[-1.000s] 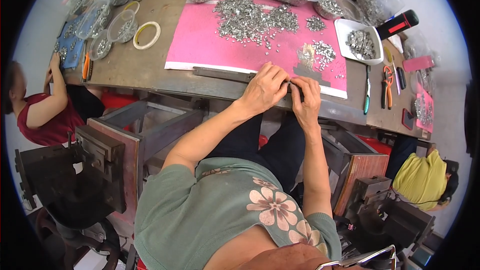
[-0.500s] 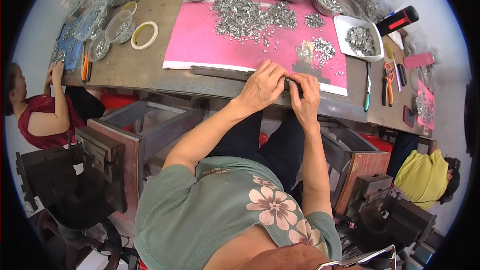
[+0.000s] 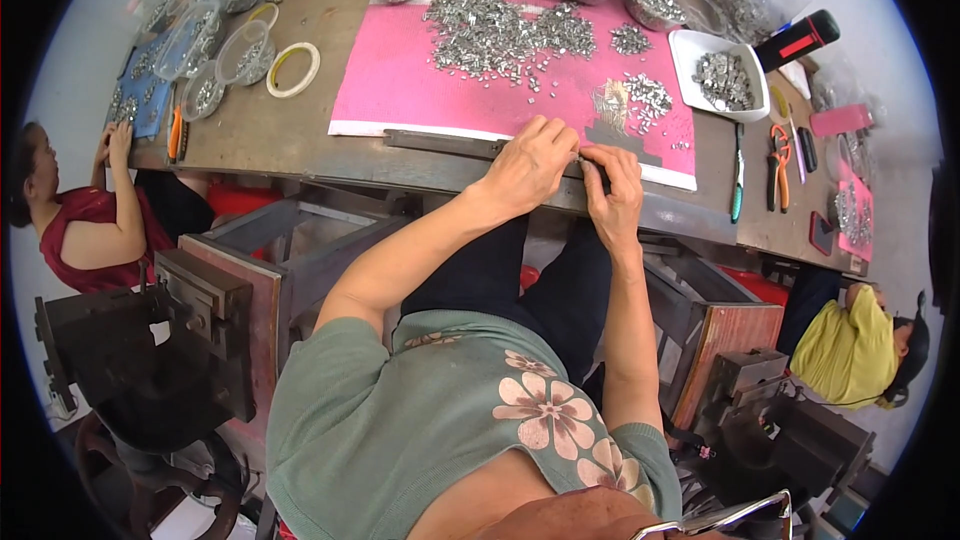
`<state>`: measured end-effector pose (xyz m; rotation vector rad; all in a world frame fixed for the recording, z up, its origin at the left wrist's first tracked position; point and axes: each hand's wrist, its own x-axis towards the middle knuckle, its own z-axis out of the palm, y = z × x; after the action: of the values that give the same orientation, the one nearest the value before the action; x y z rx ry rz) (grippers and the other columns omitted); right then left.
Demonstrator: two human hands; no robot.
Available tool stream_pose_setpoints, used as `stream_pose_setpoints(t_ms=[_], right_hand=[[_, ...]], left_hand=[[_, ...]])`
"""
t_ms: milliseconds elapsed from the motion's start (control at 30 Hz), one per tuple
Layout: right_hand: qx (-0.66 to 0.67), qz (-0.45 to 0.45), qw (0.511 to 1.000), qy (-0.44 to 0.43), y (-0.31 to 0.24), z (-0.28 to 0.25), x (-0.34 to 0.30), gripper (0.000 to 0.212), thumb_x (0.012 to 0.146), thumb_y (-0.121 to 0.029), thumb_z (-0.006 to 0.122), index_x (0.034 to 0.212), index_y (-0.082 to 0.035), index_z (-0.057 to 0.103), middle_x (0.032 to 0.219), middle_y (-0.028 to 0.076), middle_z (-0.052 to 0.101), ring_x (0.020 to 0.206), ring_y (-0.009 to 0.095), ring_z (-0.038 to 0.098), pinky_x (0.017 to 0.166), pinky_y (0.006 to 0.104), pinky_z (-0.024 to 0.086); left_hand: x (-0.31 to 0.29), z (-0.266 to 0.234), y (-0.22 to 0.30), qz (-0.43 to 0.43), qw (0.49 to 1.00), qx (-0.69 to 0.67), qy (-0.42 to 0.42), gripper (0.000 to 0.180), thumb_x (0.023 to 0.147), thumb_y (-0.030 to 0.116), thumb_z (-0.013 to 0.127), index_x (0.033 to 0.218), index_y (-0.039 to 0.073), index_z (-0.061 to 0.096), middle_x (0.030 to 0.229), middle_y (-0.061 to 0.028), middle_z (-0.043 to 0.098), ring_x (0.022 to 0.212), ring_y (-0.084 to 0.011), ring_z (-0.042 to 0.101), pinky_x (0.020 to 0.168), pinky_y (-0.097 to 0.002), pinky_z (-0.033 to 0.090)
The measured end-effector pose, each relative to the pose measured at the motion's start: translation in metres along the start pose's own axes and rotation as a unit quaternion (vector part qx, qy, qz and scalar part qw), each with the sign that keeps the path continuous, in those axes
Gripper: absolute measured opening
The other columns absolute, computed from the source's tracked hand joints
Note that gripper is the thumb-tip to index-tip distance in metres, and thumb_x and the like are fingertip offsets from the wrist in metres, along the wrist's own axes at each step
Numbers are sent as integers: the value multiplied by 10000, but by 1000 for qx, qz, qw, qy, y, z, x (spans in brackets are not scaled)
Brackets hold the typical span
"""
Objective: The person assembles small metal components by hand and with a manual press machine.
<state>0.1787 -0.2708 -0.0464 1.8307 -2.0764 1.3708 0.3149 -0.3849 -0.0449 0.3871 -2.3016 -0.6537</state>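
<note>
At the front edge of the bench, a long dark metal bar [image 3: 440, 145] lies along the border of a pink mat [image 3: 385, 75]. My left hand [image 3: 532, 168] is over the bar's right part, its fingers bent and pressed together. Close beside it, my right hand [image 3: 613, 188] has its thumb and fingers pinched at the same spot. Whatever the fingertips hold is too small and covered to make out. Beyond my hands a large heap of small silvery metal pieces [image 3: 480, 35] is spread on the mat, with a smaller pile [image 3: 648, 100] nearer my right hand.
Right of the mat are a white tray [image 3: 690, 65] of metal pieces, a teal-handled tool [image 3: 738, 175] and orange-handled pliers [image 3: 778, 170]. Tape rolls [image 3: 293, 70] and clear tubs [image 3: 245, 52] stand left. Co-workers sit at both sides, one in red [image 3: 85, 230], one in yellow [image 3: 845, 350].
My fingertips have shifted slightly at the bar, and my right hand has turned a little. The heaps and the bar look unmoved.
</note>
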Motion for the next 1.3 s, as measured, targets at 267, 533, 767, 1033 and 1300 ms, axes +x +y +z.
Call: stream_pose_setpoints(t_ms=[267, 533, 767, 1033, 1300], right_hand=[[-10, -10, 1000, 17, 1, 4, -2, 166, 838, -5, 719, 996, -47, 695, 1014, 82, 695, 989, 285, 625, 900, 403, 453], [-50, -31, 998, 35, 0, 8, -3, 169, 834, -1, 725, 989, -44, 672, 1008, 96, 685, 990, 299, 625, 910, 422, 457], [-18, -14, 999, 24, 0, 3, -3, 150, 855, 1, 707, 997, -34, 671, 1021, 106, 691, 996, 311, 626, 919, 422, 460], [8, 21, 1000, 17, 2, 4, -3, 126, 896, -19, 675, 1020, -38, 687, 1005, 93, 705, 974, 300, 629, 905, 403, 454], [4, 21, 1000, 22, 1, 5, 0, 135, 884, -7, 668, 1014, -37, 688, 998, 98, 697, 959, 308, 625, 893, 400, 453]], left_hand=[[-3, 1, 2, -20, 1000, -15, -4, 145, 869, 6, 672, 985, 5, 586, 946, -138, 585, 918, -354, 560, 806, -442, 477], [-3, -2, 5, -5, 1000, -25, 8, 160, 858, -7, 672, 994, -4, 588, 965, -140, 592, 929, -354, 561, 816, -439, 478], [-3, -1, 6, -10, 1000, -19, 14, 166, 852, -2, 678, 998, 3, 600, 976, -134, 597, 943, -350, 568, 827, -435, 483], [-3, 3, 10, -19, 1000, -10, 16, 172, 840, 23, 703, 987, 15, 614, 980, -124, 607, 942, -343, 570, 826, -431, 485], [-3, 6, 10, -27, 999, -4, 41, 195, 824, 49, 713, 991, 28, 613, 968, -125, 600, 939, -343, 567, 933, -482, 468]])
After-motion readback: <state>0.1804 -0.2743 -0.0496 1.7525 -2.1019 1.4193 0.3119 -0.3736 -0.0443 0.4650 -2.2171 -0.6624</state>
